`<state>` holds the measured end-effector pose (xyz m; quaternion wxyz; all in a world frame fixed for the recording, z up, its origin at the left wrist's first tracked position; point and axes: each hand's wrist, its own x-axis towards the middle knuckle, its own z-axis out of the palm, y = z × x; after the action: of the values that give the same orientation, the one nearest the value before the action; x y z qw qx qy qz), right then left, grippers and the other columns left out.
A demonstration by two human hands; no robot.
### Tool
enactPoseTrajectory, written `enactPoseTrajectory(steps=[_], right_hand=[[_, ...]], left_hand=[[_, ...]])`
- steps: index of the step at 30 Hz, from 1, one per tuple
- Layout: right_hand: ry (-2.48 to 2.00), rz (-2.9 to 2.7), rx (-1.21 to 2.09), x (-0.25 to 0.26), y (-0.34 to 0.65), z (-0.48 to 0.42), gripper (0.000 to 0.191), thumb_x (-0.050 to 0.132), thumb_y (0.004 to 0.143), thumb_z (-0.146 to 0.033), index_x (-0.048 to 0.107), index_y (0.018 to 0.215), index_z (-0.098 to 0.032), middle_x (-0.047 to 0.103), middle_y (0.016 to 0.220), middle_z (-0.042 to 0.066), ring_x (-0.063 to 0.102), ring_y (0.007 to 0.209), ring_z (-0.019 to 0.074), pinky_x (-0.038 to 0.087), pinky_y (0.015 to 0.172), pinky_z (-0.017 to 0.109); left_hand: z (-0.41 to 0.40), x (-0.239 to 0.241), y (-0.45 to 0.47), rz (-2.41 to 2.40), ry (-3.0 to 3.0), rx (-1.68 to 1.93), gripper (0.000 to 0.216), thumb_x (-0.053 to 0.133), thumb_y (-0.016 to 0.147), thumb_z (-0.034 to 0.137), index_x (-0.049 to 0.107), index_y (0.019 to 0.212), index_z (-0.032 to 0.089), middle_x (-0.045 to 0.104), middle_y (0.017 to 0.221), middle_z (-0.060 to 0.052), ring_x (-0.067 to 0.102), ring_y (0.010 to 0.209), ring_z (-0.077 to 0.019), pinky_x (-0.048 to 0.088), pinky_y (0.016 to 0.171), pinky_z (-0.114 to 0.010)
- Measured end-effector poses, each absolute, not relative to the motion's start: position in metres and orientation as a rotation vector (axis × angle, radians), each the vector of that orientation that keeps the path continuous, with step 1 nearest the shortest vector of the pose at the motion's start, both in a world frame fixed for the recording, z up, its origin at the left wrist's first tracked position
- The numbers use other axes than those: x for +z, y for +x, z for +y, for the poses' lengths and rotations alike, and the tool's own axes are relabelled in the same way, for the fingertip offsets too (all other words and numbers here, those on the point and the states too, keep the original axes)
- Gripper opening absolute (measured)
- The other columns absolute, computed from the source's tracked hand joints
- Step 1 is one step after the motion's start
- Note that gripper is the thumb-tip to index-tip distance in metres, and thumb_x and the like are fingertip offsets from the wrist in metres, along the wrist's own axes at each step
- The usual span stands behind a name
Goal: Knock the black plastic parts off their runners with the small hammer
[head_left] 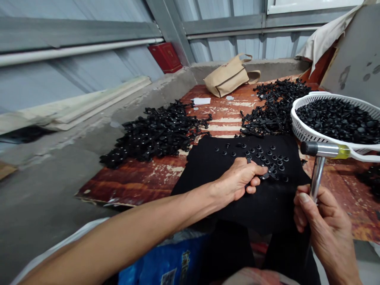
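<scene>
My left hand [242,179] is closed on a small black part with shiny metal dots [269,172], held low over a black cloth [237,209]. Several small round black caps [267,161] lie scattered on the cloth around the fingertips. In my right hand [323,221] is a hammer [317,178], gripped by its metal handle. Its head, with a black face at one end and a yellow one at the other, is raised upright at the cloth's right edge.
Piles of black parts lie on the worn reddish board [142,178], one at left [157,132], another at back right [279,105]. A white basket [308,132] full of black caps stands at right. Behind are a beige bag [227,77] and a red box [165,57] by the wall.
</scene>
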<state>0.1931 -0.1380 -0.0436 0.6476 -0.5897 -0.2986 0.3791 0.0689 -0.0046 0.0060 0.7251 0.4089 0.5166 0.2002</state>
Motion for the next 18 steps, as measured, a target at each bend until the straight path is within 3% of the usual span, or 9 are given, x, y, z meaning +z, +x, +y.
enactPoseTrajectory(steps=[14, 18], right_hand=[[-1.376, -0.703, 0.840, -0.042, 0.192, -0.137, 0.021, 0.067, 0.083, -0.042, 0.062, 0.091, -0.024, 0.054, 0.064, -0.004, 0.045, 0.044, 0.0064, 0.039, 0.038, 0.018], [-1.420, -0.795, 0.832, -0.042, 0.199, -0.143, 0.026, 0.060, 0.087, -0.043, 0.063, 0.108, -0.028, 0.058, 0.070, -0.003, 0.047, 0.043, 0.0076, 0.040, 0.036, 0.019]], left_hand=[[-0.002, 0.002, 0.069, 1.146, 0.958, 0.426, 0.030, 0.065, 0.070, 0.010, 0.038, 0.063, 0.019, 0.037, 0.051, 0.009, 0.029, 0.035, -0.0011, 0.018, 0.035, -0.015], [0.005, -0.005, 0.066, 1.140, 1.016, 0.405, 0.036, 0.071, 0.064, 0.016, 0.036, 0.062, 0.020, 0.031, 0.050, 0.010, 0.026, 0.035, -0.0016, 0.015, 0.035, -0.017]])
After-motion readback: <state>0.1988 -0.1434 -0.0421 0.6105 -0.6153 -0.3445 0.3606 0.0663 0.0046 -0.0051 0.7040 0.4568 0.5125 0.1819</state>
